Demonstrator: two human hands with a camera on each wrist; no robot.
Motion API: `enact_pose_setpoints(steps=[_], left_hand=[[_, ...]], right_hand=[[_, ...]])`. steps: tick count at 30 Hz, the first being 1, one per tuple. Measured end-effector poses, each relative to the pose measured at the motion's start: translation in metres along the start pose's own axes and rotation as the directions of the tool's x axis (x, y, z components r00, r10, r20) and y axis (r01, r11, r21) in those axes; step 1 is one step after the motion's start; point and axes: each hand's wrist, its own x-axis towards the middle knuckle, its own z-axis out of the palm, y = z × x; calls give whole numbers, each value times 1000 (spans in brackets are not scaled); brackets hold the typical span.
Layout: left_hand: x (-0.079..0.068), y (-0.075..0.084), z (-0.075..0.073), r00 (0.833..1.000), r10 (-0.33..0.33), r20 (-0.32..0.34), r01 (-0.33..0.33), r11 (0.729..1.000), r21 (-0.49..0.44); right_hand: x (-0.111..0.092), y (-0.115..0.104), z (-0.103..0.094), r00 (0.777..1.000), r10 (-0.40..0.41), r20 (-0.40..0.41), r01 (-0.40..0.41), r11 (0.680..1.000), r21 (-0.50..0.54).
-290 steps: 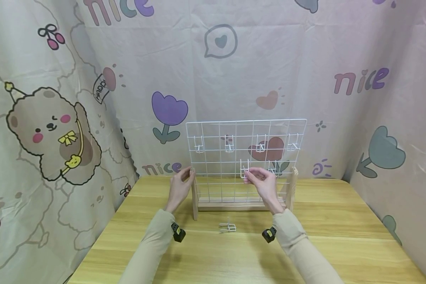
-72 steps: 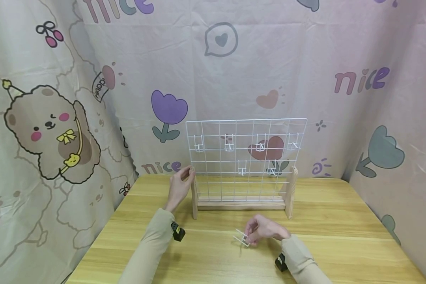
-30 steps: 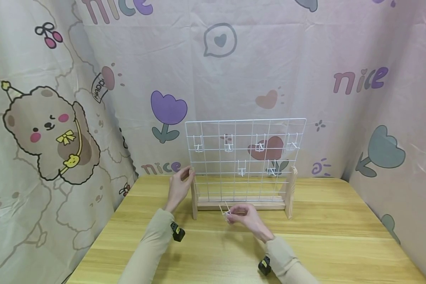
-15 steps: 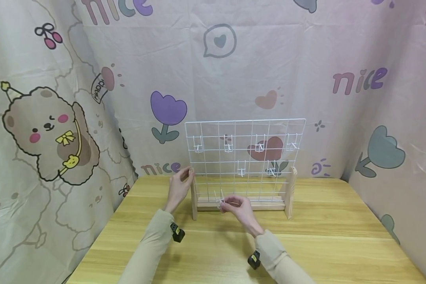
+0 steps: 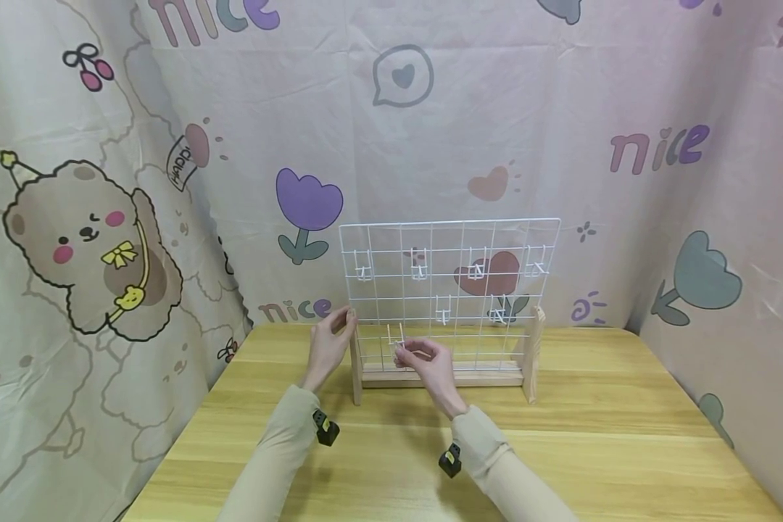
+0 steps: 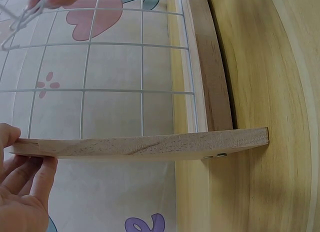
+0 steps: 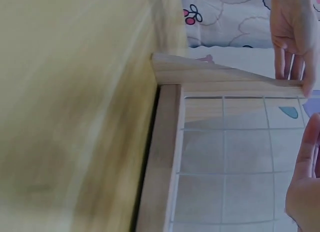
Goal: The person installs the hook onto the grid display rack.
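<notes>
A white wire grid panel point(image 5: 450, 222) stands upright in a wooden stand point(image 5: 470, 379). My left hand point(image 5: 329, 344) pinches the top of the stand's left upright point(image 6: 140, 146), thumb and fingers on either side in the left wrist view. My right hand point(image 5: 431, 366) pinches a white wire hook point(image 5: 401, 333), its two prongs pointing up, in front of the panel's lower left part. In the left wrist view the hook point(image 6: 22, 24) is at the top left corner, close to the wires; whether it touches them I cannot tell. The right wrist view does not show it.
Several white hooks hang on the panel: an upper row, including one hook point(image 5: 419, 270), and two lower ones, including another hook point(image 5: 443, 314). The wooden table point(image 5: 391, 464) spreads in front. A printed curtain point(image 5: 248, 145) surrounds the back and sides.
Earlier, my right hand hung a hook in the lower row, then picked the last hook off the table. It has since risen leftward to the panel with it. My left hand stays put.
</notes>
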Motion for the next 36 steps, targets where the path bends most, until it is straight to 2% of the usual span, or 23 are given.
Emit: enact_pose_setpoints(steps=[9,19,29,36], left_hand=[[0,-1,0,1000,1,2,-1,1000,5],[0,0,-1,1000,-6,5,6,1000,15],[-1,-1,0,1000,-24,18,24,1000,-6],[-1,1,0,1000,-24,20,24,1000,-5]], right_hand=[[13,-8,12,998,-46,-31,48,997,59],[24,-14,20,997,-73,-38,75,995,63],[30,-16,25,996,-57,-70,65,991,121],[36,-24,30,994,16,-106,3,985,174]])
